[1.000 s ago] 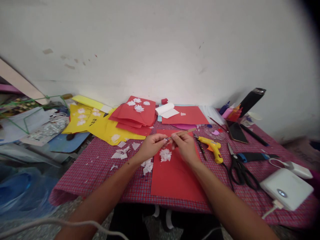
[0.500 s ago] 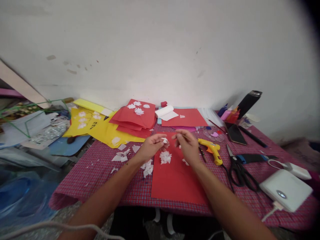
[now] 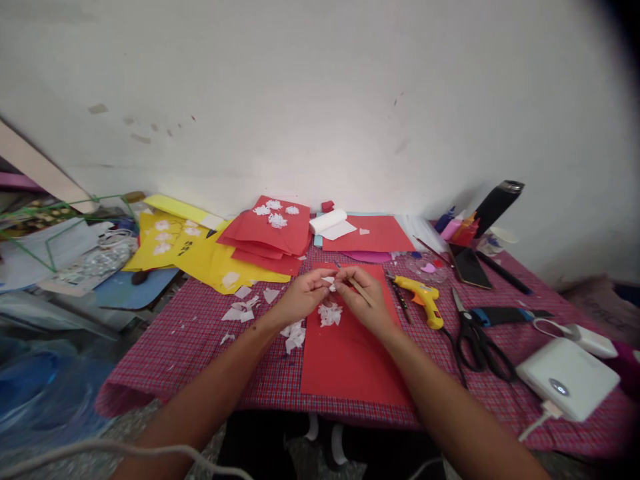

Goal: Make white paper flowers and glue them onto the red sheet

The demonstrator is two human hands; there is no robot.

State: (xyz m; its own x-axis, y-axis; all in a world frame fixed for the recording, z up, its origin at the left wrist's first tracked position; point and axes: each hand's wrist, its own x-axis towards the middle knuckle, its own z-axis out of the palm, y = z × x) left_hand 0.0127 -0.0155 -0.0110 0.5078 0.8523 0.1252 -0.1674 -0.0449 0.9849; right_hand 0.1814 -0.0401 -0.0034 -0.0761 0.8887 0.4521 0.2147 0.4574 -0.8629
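My left hand is closed, pinching a small piece of white paper above the red sheet. Against that paper rest the fingertips of my right hand. A thin light-coloured stick lies across the same hand, held in its fingers; its exact kind is unclear. Just below both hands, a ruffled white paper flower sits on the red sheet. Crumpled white paper scraps lie left of the sheet, and flatter torn pieces are farther left.
Right of the sheet are a yellow glue gun, black scissors, a utility knife and a white power bank. Behind stand a paper roll, red sheets with white flowers, and a black bottle.
My right hand has moved left until its fingertips meet the white paper at my left hand. The stick shows more clearly now. My left hand stays nearly in place.
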